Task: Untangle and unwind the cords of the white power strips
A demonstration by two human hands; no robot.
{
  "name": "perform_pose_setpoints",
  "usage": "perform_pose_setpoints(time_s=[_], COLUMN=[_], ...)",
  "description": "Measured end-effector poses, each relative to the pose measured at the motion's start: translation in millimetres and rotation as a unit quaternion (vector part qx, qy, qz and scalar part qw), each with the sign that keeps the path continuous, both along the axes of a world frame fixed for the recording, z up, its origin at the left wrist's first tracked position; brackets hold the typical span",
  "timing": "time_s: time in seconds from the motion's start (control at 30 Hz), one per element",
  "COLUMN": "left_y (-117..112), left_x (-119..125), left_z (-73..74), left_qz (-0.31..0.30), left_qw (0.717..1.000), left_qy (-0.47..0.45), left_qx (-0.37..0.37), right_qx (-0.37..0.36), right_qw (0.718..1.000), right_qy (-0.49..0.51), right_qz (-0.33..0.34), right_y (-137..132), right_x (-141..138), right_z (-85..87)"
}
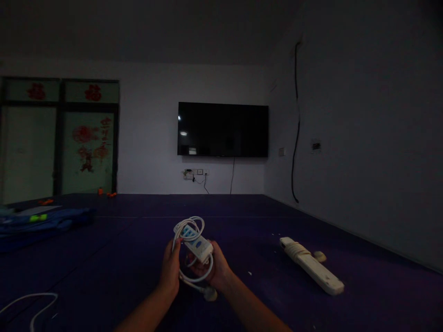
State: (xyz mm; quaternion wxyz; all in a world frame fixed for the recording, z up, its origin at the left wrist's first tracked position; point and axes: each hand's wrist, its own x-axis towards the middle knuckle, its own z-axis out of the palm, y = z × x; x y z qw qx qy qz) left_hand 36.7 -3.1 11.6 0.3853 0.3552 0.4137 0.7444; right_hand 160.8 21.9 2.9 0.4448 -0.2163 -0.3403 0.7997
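Observation:
Between my hands, above the dark purple surface, is a white power strip (pixel 201 249) with blue sockets. Its white cord (pixel 191 222) loops over the far end and hangs in another loop below. The plug (pixel 210 293) dangles under my right hand. My left hand (pixel 170 265) is closed on the cord at the strip's left side. My right hand (pixel 216 269) grips the near end of the strip from below and the right; some of its fingers are hidden behind the strip. To the right lies a second white power strip (pixel 316 267), its cord wound round one end.
The purple surface (pixel 138 258) reaches to the walls. At left lie blue cloth (pixel 62 221) and a loose white cable (pixel 38 297). Small orange objects (pixel 110 195) sit at the far edge. A television (pixel 223 130) hangs on the wall; a black cable (pixel 296 138) runs down the right wall.

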Motion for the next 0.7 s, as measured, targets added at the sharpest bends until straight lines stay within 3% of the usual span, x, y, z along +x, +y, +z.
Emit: perform_pose_setpoints(time_s=[0.17,0.23,0.33,0.53,0.7], left_y=[11,16,23,28,20], left_x=[-9,-18,-33,-74,-130], left_z=[0.6,-1.2,-2.6,13.3,32.5], left_qz=[-0.079,-0.100,-0.196,-0.206,-0.210], left_qw=[0.992,0.990,0.971,0.965,0.954], left_qy=[-0.083,-0.069,0.007,0.040,0.104], left_qx=[-0.045,-0.066,-0.135,-0.156,-0.189], right_qx=[-0.005,0.006,0.042,0.136,0.172], right_qw=[0.999,0.998,0.995,0.980,0.964], right_qy=[-0.001,-0.023,-0.055,-0.124,-0.202], right_qz=[0.050,0.055,0.069,0.080,0.009], right_y=[-2,-2,-4,-11,-11], right_x=[-9,-10,-11,-15,-16], right_z=[-6.5,-9.8,-14.6,-18.3,-22.8])
